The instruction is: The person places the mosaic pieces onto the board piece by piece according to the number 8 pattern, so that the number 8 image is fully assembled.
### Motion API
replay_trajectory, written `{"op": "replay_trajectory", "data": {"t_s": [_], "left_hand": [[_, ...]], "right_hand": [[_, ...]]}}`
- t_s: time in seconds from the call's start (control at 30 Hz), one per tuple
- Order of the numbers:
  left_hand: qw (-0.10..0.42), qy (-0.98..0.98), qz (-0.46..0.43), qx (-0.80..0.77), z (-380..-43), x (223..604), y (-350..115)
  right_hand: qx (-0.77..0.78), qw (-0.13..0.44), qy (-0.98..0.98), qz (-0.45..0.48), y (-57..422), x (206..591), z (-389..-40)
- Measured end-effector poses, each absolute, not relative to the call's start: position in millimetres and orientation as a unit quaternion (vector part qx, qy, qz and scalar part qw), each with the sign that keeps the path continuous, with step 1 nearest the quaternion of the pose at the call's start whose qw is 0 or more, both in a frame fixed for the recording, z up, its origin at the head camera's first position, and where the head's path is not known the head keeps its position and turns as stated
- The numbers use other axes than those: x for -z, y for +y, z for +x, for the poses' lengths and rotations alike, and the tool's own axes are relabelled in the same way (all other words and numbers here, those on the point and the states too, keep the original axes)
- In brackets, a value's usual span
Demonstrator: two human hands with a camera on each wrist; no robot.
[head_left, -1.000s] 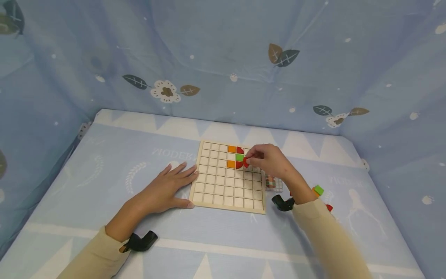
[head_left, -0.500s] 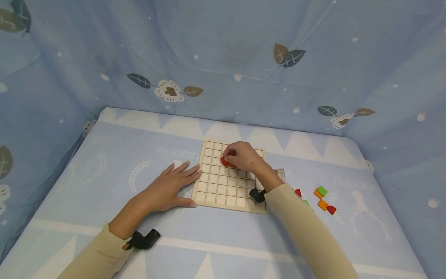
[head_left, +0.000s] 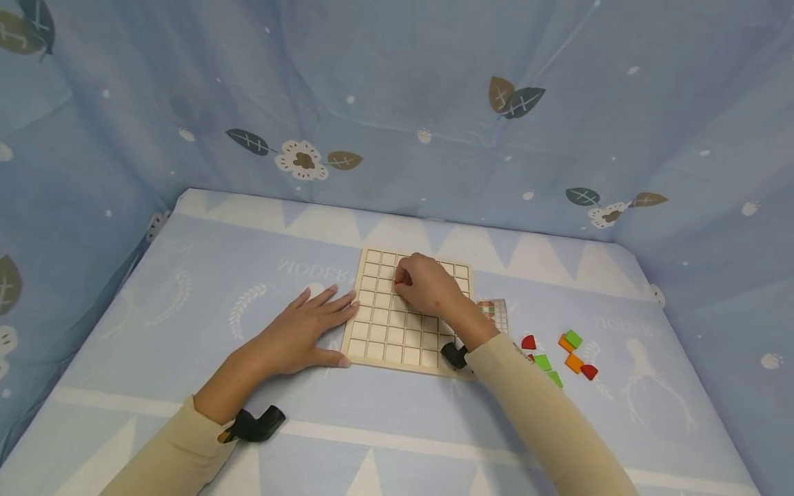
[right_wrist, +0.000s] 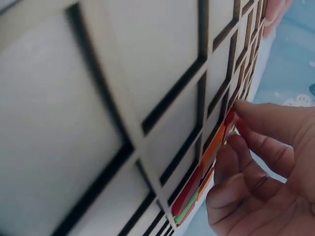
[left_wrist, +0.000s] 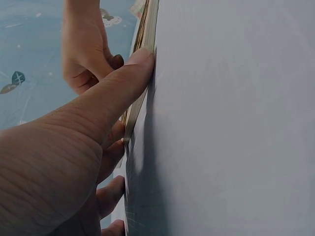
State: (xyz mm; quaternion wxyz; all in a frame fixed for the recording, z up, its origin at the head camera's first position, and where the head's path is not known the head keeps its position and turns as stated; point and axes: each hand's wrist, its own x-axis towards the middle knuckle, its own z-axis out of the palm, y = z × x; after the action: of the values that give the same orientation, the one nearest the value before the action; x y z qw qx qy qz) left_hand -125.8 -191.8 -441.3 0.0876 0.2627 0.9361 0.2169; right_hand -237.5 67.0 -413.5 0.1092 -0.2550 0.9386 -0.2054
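A wooden grid board (head_left: 394, 336) lies on the table. My left hand (head_left: 304, 335) rests flat with fingers spread, fingertips and thumb against the board's left edge. Over the upper middle of the board is my right hand (head_left: 428, 284), pinching a small red tile (right_wrist: 230, 117) between thumb and finger, right at a grid cell. In the right wrist view an orange tile (right_wrist: 211, 146) sits just beside it, with a dark red tile (right_wrist: 187, 191) and a green tile (right_wrist: 186, 210) farther along the board. From the head camera, the right hand hides these pieces.
Right of the board lies a printed grid card (head_left: 499, 315), partly behind the right wrist. Farther right are loose tiles, including a green square (head_left: 573, 339), an orange tile (head_left: 574, 363) and a red rounded piece (head_left: 589, 372). A patterned curtain (head_left: 397, 124) rises behind the table.
My right hand has carried the red tile leftward across the board and lowered it to a cell left of the coloured tiles. My left hand keeps its place at the board's edge.
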Motion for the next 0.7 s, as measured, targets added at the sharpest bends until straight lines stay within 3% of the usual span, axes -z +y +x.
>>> {"op": "replay_trajectory", "data": {"t_s": [0.37,0.7], "left_hand": [[0.086,0.935,0.264,-0.219,-126,441,-191],[0.087,0.937,0.260,-0.218,-125,443,-191]], "right_hand": [[0.231,0.102,0.936,-0.246,81,409,-234],[0.283,0.082,0.930,-0.222,139,392,-226]]}}
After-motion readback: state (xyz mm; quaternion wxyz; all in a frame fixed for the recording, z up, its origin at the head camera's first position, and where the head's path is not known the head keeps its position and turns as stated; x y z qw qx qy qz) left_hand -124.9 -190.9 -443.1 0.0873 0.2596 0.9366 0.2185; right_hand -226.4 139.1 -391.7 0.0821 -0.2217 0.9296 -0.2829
